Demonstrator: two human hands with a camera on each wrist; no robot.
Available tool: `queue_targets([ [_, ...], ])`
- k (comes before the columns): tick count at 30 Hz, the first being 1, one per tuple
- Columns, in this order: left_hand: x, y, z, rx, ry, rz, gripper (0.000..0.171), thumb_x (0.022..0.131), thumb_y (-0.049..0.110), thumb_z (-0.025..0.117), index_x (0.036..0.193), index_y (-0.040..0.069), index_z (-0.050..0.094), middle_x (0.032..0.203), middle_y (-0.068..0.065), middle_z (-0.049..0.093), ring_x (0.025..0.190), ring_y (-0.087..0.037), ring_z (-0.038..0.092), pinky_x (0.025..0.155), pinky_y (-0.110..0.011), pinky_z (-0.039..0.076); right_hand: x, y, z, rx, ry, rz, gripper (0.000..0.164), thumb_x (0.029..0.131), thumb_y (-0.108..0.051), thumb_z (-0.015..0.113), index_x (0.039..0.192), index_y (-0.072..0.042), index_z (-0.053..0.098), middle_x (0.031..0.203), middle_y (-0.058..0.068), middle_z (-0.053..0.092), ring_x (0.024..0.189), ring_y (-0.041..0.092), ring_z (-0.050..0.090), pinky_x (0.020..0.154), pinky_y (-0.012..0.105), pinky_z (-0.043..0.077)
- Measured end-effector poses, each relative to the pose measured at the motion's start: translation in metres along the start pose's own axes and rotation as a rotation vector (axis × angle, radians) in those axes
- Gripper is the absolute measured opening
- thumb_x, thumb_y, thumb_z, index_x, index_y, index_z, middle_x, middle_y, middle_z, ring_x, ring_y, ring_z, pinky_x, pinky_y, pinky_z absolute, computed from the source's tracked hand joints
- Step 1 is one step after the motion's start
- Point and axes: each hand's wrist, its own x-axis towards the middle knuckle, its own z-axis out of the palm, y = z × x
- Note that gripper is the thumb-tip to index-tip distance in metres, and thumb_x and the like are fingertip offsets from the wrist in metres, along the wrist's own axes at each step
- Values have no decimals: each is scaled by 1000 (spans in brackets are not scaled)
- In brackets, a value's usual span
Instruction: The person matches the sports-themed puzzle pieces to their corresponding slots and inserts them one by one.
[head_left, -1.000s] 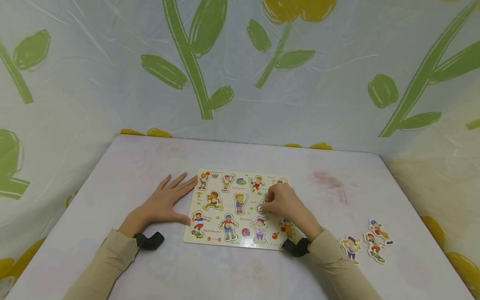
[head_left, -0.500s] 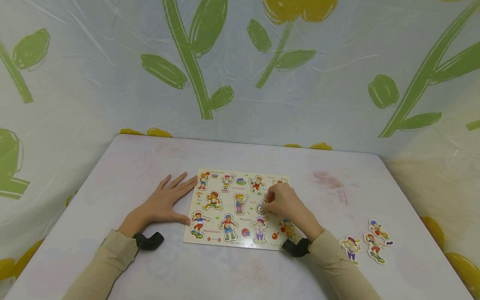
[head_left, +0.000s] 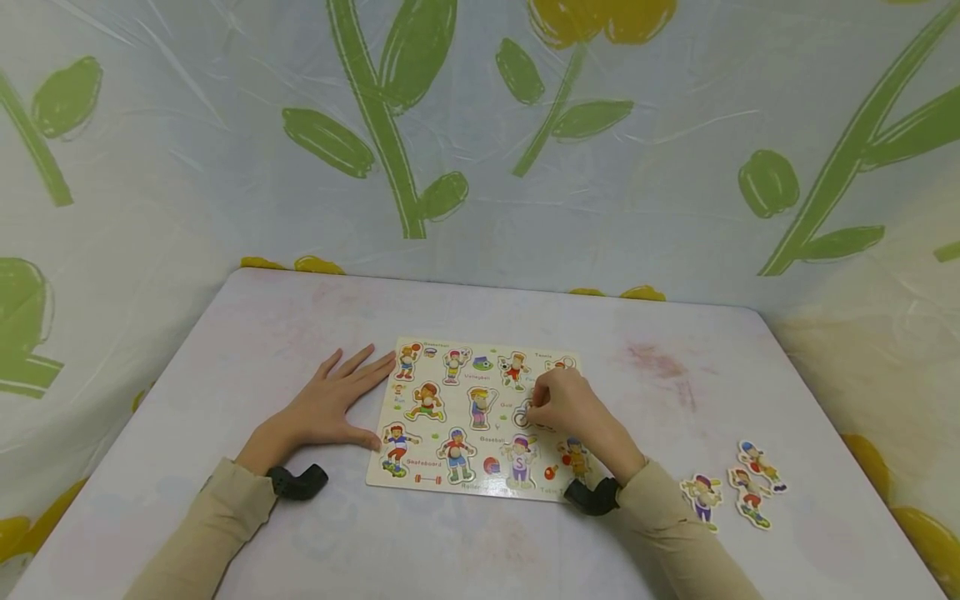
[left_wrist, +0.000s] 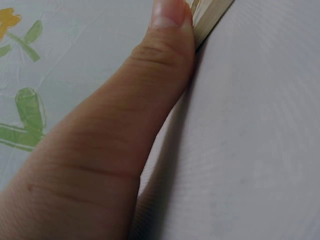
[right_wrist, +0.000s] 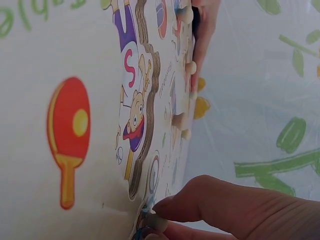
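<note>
On the table lies a wooden peg puzzle board (head_left: pixel 456 406) with sports figures, several of them knobbed pieces in their slots. My left hand (head_left: pixel 330 404) is spread flat at its left edge; in the left wrist view the thumb (left_wrist: pixel 165 45) touches the board's side (left_wrist: pixel 212 20). My right hand (head_left: pixel 572 410) pinches the pale knob (right_wrist: pixel 158 223) of a bicycle puzzle piece (head_left: pixel 521 415) at the board's right-centre. The hand covers most of that piece, so I cannot tell how deep it sits. Nearby, the baseball slot (right_wrist: pixel 131 95) shows its printed figure inside the cut-out.
Three loose puzzle pieces lie right of the board: a baseball player (head_left: pixel 703 498), a skateboarder (head_left: pixel 750 497) and a figure in a blue cap (head_left: pixel 759 463). Black wrist devices (head_left: pixel 298 482) sit on both wrists. A flowered cloth (head_left: pixel 637 192) hangs behind the table (head_left: pixel 420 550).
</note>
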Motion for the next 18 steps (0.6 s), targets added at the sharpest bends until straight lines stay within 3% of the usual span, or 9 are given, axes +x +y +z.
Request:
queue_targets([
  [11,0,1,-2,15,-5,2,122,66,88,59,160,19,23,164,2,22,152,-31,10,118,-61,2,-3,-1,-7,-13,9,0,10,78,-12,75,72,-9,68,68,0,60,59,15,52,53,29,45],
  [18,0,1,-2,15,-3,1,122,66,88,60,160,19,23,164,3,22,152,-30,10,118,-61,2,-8,-3,-22,-44,14,-18,12,87,-20,72,80,-11,71,72,-1,63,64,15,54,57,30,47],
])
